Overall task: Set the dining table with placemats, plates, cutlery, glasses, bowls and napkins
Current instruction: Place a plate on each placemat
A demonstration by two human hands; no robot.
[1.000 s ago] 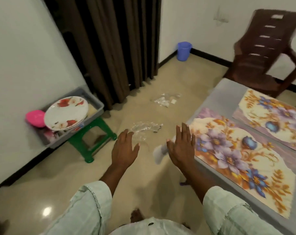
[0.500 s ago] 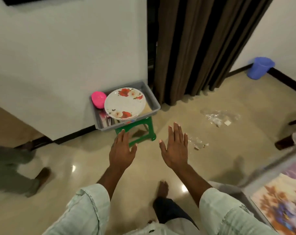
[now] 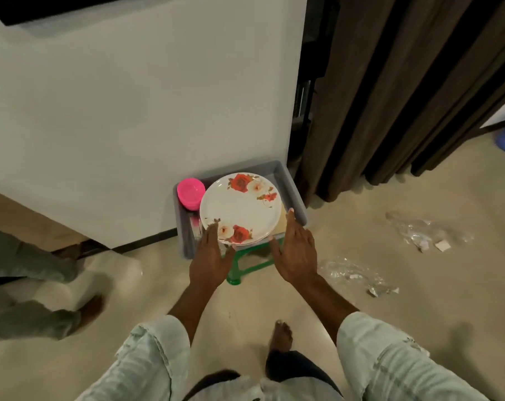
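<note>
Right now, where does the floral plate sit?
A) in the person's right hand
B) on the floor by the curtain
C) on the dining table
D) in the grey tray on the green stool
D: the floral plate lies in the grey tray atop the green stool; both hands are open beside it.

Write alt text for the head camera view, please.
Both open hands, left hand and right hand, reach toward a floral plate lying in a grey tray on a green stool, beside a pink bowl.

White rose-patterned plates (image 3: pixel 239 208) lie stacked flat in a grey tub (image 3: pixel 296 195).
</note>
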